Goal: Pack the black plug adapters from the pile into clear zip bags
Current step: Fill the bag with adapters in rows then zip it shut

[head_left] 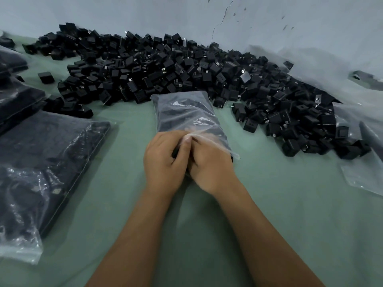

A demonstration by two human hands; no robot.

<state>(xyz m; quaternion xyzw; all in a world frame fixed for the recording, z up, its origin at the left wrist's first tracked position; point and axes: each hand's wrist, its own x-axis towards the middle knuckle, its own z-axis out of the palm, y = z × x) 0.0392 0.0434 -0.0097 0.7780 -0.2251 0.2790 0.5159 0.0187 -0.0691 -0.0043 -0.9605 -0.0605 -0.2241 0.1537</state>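
A clear zip bag [184, 112] with black plug adapters inside lies on the green surface in front of me, its mouth toward me. My left hand [163, 158] grips the bag's near end, fingers curled over black adapters there. My right hand [209, 164] pinches the bag's plastic mouth beside it; the hands touch. The large pile of loose black plug adapters [186, 69] stretches behind and to the right of the bag, against the wall.
Filled clear bags of adapters [47, 162] are stacked at the left. Empty clear bags [364, 172] lie at the right edge beside the pile. A pale wall [269, 21] stands behind the pile. Green tabletop [279, 204] surrounds my forearms.
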